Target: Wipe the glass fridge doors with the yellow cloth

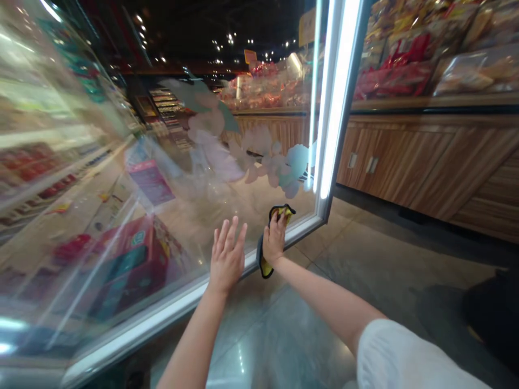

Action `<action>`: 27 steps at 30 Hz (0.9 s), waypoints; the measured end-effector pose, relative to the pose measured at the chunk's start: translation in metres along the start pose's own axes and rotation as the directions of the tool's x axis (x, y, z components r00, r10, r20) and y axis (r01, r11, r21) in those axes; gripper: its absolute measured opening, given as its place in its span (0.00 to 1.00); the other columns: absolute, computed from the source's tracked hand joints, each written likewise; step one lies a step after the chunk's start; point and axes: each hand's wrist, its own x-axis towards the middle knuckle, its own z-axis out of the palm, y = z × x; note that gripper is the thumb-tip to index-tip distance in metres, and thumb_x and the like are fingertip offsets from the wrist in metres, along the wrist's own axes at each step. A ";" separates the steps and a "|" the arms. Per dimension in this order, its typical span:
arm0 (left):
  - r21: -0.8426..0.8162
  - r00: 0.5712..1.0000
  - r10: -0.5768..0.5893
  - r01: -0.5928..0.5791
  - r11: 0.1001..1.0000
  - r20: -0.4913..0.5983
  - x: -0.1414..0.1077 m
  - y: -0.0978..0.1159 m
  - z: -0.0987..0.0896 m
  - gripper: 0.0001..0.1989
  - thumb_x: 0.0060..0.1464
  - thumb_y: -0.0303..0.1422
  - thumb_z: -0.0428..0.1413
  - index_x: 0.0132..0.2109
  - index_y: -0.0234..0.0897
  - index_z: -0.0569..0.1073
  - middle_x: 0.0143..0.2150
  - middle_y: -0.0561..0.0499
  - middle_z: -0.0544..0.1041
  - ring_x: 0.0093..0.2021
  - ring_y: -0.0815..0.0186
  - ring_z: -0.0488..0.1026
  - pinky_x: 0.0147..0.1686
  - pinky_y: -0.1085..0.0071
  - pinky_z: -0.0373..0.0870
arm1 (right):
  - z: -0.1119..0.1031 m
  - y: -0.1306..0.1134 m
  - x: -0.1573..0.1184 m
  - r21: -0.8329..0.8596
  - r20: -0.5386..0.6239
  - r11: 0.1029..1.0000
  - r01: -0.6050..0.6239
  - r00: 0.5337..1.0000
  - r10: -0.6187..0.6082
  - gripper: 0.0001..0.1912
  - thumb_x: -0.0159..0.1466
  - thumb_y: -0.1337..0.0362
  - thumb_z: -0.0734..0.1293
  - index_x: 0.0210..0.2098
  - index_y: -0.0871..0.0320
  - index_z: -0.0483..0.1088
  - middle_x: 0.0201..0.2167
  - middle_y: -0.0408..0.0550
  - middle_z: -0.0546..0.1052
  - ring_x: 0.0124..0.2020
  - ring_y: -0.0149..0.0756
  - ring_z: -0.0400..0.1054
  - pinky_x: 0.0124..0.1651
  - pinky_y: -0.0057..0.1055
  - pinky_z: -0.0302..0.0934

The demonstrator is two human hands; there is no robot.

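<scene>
A large glass door (194,216) with a pale metal frame stands tilted across the view. My left hand (229,258) lies flat against the lower glass, fingers stretched out, holding nothing. To its right, my right hand (274,237) presses a yellow cloth with a dark edge (266,268) onto the glass, close to the bottom frame. Part of the cloth is hidden under my fingers, and one end hangs over the frame. Faded pink and teal stickers (298,162) cover the glass above my hands.
A bright light strip (336,97) runs along the door's right edge. Beyond it, a wooden counter (397,156) holds wrapped packages (405,70). Blurred shelves (36,162) and a red box (140,254) appear at left. A dark object (494,313) sits on the floor at right.
</scene>
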 end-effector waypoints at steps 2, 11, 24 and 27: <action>0.006 0.999 0.037 -0.037 0.999 -0.019 -0.006 -0.006 -0.004 0.41 0.61 0.19 0.48 0.76 0.44 0.44 0.76 0.45 0.50 0.77 0.57 0.41 0.74 0.51 0.47 | -0.014 0.003 0.017 -0.014 0.018 0.997 0.080 0.997 -0.079 0.31 0.70 0.64 0.51 0.70 0.66 0.57 0.74 0.64 0.51 0.77 0.50 0.34 0.73 0.61 0.43; 0.076 0.997 0.065 -0.063 0.995 -0.032 -0.045 -0.036 -0.025 0.41 0.61 0.20 0.48 0.76 0.45 0.44 0.74 0.46 0.58 0.76 0.60 0.45 0.75 0.53 0.45 | -0.010 -0.028 0.004 -0.016 0.263 0.934 0.357 0.903 -0.341 0.23 0.70 0.66 0.57 0.61 0.51 0.72 0.68 0.51 0.67 0.74 0.49 0.51 0.75 0.61 0.40; 0.129 1.000 -0.013 0.013 0.992 -0.001 -0.080 -0.067 -0.063 0.37 0.61 0.21 0.47 0.75 0.44 0.51 0.73 0.46 0.61 0.76 0.60 0.49 0.75 0.53 0.48 | -0.042 -0.020 0.020 -0.004 0.376 0.823 0.567 0.764 -0.524 0.19 0.70 0.69 0.62 0.56 0.48 0.75 0.67 0.46 0.69 0.72 0.47 0.55 0.76 0.63 0.33; 0.112 0.999 -0.050 0.049 0.992 0.008 -0.082 -0.068 -0.065 0.37 0.61 0.21 0.47 0.75 0.44 0.53 0.73 0.46 0.60 0.76 0.60 0.48 0.75 0.53 0.47 | -0.027 -0.048 -0.003 0.218 0.499 0.838 0.500 0.681 -0.536 0.18 0.69 0.68 0.62 0.54 0.46 0.76 0.64 0.43 0.73 0.71 0.43 0.56 0.76 0.61 0.30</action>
